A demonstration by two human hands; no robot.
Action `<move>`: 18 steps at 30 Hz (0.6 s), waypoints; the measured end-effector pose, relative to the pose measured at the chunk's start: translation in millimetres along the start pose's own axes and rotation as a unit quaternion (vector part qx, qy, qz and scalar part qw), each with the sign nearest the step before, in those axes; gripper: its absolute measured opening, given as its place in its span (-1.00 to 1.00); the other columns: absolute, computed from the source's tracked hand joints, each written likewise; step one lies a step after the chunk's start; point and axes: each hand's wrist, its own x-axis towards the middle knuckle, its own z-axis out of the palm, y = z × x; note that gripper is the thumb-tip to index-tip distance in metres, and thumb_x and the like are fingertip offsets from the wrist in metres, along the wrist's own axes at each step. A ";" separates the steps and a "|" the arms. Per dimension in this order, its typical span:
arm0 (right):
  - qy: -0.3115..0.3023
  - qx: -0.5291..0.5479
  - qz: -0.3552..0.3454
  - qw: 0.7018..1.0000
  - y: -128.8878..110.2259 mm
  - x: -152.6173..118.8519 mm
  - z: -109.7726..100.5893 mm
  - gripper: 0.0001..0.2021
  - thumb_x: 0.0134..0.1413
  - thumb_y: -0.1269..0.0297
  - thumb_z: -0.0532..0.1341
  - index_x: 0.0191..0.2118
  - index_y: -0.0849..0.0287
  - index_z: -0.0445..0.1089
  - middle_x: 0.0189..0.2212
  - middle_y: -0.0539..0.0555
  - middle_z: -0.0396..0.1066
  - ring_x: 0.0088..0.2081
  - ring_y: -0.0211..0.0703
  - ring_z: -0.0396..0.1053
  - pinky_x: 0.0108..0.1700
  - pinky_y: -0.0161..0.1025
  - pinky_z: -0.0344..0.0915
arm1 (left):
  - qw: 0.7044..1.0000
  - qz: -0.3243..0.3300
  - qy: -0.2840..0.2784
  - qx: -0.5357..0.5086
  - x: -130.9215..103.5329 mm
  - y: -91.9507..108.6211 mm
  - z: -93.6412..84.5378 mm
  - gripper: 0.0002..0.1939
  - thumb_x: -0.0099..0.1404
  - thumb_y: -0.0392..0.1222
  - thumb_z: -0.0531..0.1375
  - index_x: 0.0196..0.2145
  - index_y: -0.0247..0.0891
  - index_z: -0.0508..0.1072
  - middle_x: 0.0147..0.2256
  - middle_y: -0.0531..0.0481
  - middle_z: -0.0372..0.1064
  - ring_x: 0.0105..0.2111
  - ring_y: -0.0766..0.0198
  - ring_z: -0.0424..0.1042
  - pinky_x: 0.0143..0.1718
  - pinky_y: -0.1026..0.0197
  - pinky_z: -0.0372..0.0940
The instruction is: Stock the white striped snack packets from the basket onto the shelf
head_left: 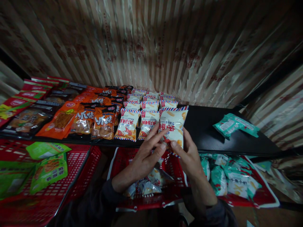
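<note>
A white snack bag (174,121) with a red and blue striped edge is upright at the front of the black shelf, right of two matching bags (127,124). My right hand (189,154) grips its lower right side, thumb on the front and fingers behind. Against its lower left front lies my left hand (146,157), fingers extended and apart. More of the same white bags stand in rows behind. Below my hands, a red basket (175,189) holds similar bags.
Orange and black snack packs (104,121) fill the shelf's left part. Teal packs (236,126) lie on the shelf (201,126) at right. Green packs (49,170) are in the left red basket (80,157); teal and white bags (239,183) fill the right one.
</note>
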 end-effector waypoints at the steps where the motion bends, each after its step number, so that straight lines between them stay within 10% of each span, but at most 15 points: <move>1: 0.013 0.028 0.020 0.999 -0.6 0.8 0.0 -0.38 0.06 0.11 0.35 0.23 0.04 0.24 0.19 0.15 0.37 0.15 0.10 0.38 0.16 0.02 0.36 | 1.000 0.008 -0.003 -0.011 0.3 -0.1 0.4 -0.54 0.36 0.01 0.14 0.19 -0.05 0.36 0.41 -0.01 -0.15 0.36 -0.09 -0.04 0.21 -0.06 0.22; 9: 0.069 0.264 0.183 0.944 -3.8 7.3 0.4 -0.60 -0.18 0.25 0.43 -0.11 0.06 0.52 -0.30 0.01 0.61 -0.23 0.01 0.56 -0.11 -0.09 0.49 | 0.988 -0.074 0.131 -0.039 15.2 -4.6 -6.7 -0.64 0.34 -0.04 0.14 0.00 -0.27 0.46 -0.12 -0.12 0.53 -0.19 0.16 0.49 -0.23 0.16 0.40; 14: 0.057 0.289 0.192 0.936 3.6 4.5 5.5 -0.86 -0.14 0.32 0.40 -0.35 0.03 0.52 -0.31 -0.04 0.61 -0.25 -0.10 0.55 -0.10 -0.17 0.47 | 0.983 -0.114 0.096 -0.108 16.9 -8.9 -1.4 -0.61 0.31 0.00 0.17 0.00 -0.25 0.48 -0.02 -0.13 0.50 -0.01 0.08 0.46 0.02 0.04 0.35; 18: 0.059 0.285 0.193 0.937 9.0 2.6 11.7 -0.72 -0.11 0.27 0.38 -0.18 -0.01 0.51 -0.20 -0.03 0.60 -0.19 -0.04 0.55 -0.02 -0.06 0.44 | 0.981 -0.090 0.043 -0.165 17.3 -11.4 5.8 -0.55 0.26 -0.06 0.23 0.08 -0.23 0.43 0.05 -0.13 0.47 0.03 0.05 0.45 0.05 0.01 0.35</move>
